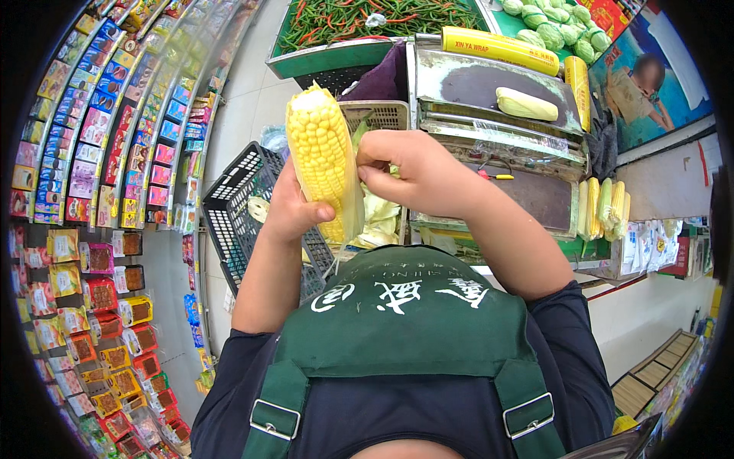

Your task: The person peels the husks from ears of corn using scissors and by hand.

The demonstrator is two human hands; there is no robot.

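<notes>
My left hand (292, 201) is wrapped around the lower part of an ear of corn (321, 143), its thumb across the kernels. The cob stands nearly upright with its yellow kernels bare on the front. Pale, thin husk (354, 215) still clings along its right side and hangs below. Close against that side is my right hand (398, 169), fingers curled and thumb and forefinger pinched together by the husk edge. Any strand between those fingertips is too small to make out. Behind my hands, loose husk leaves (381, 221) lie in a beige plastic crate (395, 112).
A black plastic crate (229, 229) stands left of the husks. On the right, a wrapping machine (453, 80) bears film rolls (499, 50) and a husked-looking pale ear (526, 104). More corn ears (602, 209) lie beyond. Chillies (344, 23) fill a green bin; packaged-goods shelves (103, 126) line the left.
</notes>
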